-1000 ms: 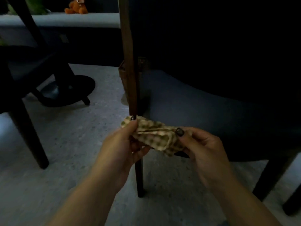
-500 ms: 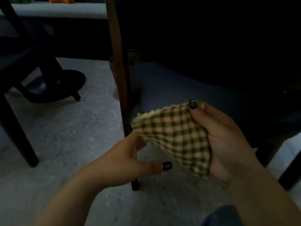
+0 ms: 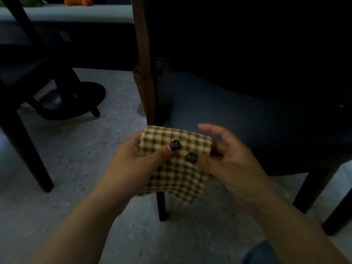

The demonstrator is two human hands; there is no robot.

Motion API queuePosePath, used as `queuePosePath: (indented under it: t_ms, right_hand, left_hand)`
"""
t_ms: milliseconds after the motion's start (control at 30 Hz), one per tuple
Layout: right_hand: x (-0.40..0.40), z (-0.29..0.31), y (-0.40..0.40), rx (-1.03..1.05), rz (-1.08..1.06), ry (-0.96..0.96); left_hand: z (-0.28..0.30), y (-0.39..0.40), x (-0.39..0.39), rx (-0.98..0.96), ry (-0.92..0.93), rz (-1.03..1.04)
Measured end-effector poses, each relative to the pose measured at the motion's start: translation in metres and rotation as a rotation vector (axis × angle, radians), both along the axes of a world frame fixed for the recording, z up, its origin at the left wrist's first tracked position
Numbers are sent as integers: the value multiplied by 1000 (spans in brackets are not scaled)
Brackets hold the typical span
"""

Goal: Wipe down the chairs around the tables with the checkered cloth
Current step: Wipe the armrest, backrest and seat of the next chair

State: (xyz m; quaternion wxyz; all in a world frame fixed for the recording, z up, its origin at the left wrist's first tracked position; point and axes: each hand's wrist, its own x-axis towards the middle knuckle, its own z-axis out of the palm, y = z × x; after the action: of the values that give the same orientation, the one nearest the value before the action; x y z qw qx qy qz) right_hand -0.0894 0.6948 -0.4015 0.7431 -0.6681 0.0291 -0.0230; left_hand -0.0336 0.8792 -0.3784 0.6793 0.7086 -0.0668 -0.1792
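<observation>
Both hands meet on the checkered cloth (image 3: 176, 162), a green-and-cream gingham piece held up between them above the pale speckled floor (image 3: 80, 153). The left hand (image 3: 133, 164) grips the cloth's left side, its thumb laid across the front of the fabric with a dark painted nail showing, the other fingers tucked behind where they cannot be seen. The right hand (image 3: 230, 164) pinches the cloth's right side with its thumb pressed on the front, nail close beside the left thumb's; its remaining fingers are spread loosely and lifted past the cloth's upper right corner, somewhat blurred. The lower edge of the cloth hangs free below both thumbs. Just beyond the hands stands a chair with a dark blue padded seat (image 3: 247, 121) and a brown wooden leg (image 3: 146, 77) that rises directly behind the cloth. Farther off to the left of the left hand are another dark chair (image 3: 22, 119) and a round black table base (image 3: 76, 100).
</observation>
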Motion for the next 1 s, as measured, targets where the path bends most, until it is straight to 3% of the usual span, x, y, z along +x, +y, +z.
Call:
queuePosePath:
  t_ms: [133, 200, 300, 400, 500, 600, 667, 733, 800, 867, 933, 1000]
  right_hand:
    - [2, -3, 1, -122, -34, 43]
    - [3, -2, -1, -228, -98, 32]
    - [3, -1, 1, -700, -122, -24]
    - [0, -6, 9, -1004, -133, -127]
    - [0, -6, 13, -932, -136, -261]
    - [6, -7, 19, -482, -101, -199]
    - [8, -11, 26, -367, -183, -136]
    - [11, -11, 26, -424, -453, -287]
    - [18, -3, 21, -542, -678, -578]
    - [32, 0, 20, -615, -692, -769]
    - [51, -4, 31, -788, -554, -697]
    - [67, -14, 47, -1134, -359, -508]
  left_hand:
    - [-4, 8, 1, -30, -6, -39]
    - [-6, 14, 2, 112, -88, -99]
    - [-6, 18, 2, 488, -270, -188]
    - [-8, 18, 1, 614, -353, -193]
    - [-7, 20, 3, 576, -328, -100]
    - [-3, 22, 5, 377, -178, -49]
    - [-5, 20, 6, 288, -111, 51]
    - [-11, 18, 11, 258, -83, 183]
    - [-16, 18, 18, 235, -38, 288]
    - [-18, 17, 24, 180, 48, 332]
    - [-22, 14, 27, 128, 129, 346]
    - [-25, 9, 28, 86, 197, 359]
